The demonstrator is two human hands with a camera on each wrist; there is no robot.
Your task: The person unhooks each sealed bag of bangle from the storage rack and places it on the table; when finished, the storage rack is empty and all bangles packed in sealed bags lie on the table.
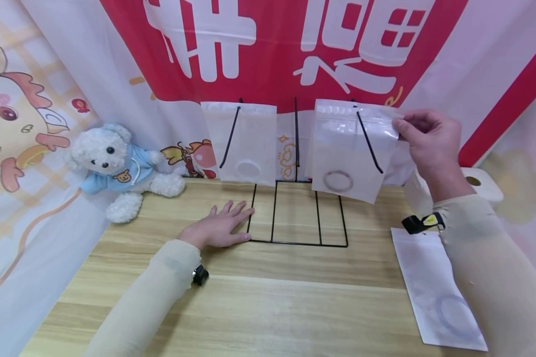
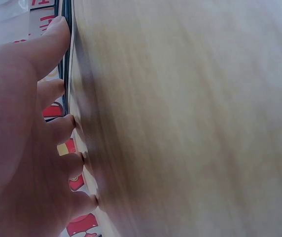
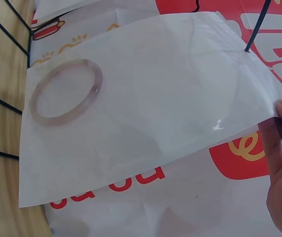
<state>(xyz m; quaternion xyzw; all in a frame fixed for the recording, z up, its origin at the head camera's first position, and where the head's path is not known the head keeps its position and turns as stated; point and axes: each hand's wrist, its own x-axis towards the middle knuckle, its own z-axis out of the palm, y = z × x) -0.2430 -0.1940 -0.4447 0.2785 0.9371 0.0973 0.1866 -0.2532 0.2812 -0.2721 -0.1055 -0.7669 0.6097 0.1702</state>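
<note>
My right hand (image 1: pixel 435 141) pinches the top right corner of a white zip bag (image 1: pixel 353 148) between thumb and fingers. A pale bangle (image 3: pixel 67 93) shows through the bag's lower part. Near its top edge, a black rod of the wire rack (image 1: pixel 310 243) passes through the bag. My left hand (image 1: pixel 221 225) lies palm down on the wooden table, fingers spread, fingertips right at the left side of the rack's base. Another white bag (image 1: pixel 245 144) hangs on the rack's left rod, with a round shape in its lower part. The rack's middle rod (image 1: pixel 297 134) carries no bag.
A further white bag (image 1: pixel 429 287) with a ring inside lies on the table, partly under my right forearm. Behind my right wrist stands a white roll (image 1: pixel 487 182). A plush bear (image 1: pixel 116 163) in blue sits at the back left, before a printed curtain (image 1: pixel 268 44).
</note>
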